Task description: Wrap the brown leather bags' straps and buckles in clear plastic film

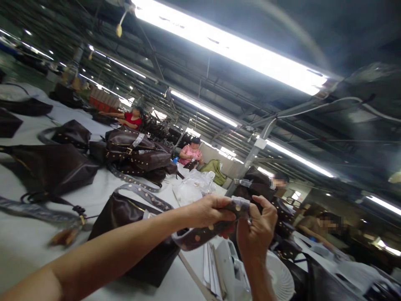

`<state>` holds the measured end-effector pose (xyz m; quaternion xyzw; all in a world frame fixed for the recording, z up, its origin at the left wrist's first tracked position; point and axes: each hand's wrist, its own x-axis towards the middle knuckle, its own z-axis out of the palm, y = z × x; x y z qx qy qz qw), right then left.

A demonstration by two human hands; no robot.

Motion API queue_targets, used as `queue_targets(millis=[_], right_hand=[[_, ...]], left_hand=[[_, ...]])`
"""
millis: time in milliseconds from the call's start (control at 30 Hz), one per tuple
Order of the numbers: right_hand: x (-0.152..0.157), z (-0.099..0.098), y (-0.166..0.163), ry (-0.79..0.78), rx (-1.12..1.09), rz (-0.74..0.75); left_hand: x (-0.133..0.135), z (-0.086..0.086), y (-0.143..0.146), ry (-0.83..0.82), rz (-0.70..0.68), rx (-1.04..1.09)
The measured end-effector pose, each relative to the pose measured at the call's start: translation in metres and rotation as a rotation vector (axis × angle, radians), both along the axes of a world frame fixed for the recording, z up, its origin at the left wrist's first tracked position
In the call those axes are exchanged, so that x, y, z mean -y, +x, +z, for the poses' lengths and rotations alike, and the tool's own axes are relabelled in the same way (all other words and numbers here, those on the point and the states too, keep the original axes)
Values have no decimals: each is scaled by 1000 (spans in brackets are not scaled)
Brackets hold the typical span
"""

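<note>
My left hand covers part of the studded strap, and I can't see where some fingertips of my right hand end behind it. My left forearm, cut off at the lower left, hides the middle of the dark bag. My right wrist covers part of the white fan. The brown tassel is blurred; the dark goods far back are too small to tell.

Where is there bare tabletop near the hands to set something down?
Lower left, the white table shows bare between the strap at the left edge and the left forearm. A narrower strip lies between the big dark bag and the bag behind that forearm. Crowded: the bag pile beyond, and below the right hand, around the round white grille.
</note>
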<state>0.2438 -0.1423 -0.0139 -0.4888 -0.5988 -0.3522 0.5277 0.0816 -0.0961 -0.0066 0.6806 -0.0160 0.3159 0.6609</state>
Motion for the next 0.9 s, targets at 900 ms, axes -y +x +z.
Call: queue_targets(millis=[900], right_hand=[[4,-66,-59,-594,-1157,956]], left_hand=[[8,-49,-42,1078,788,-389]])
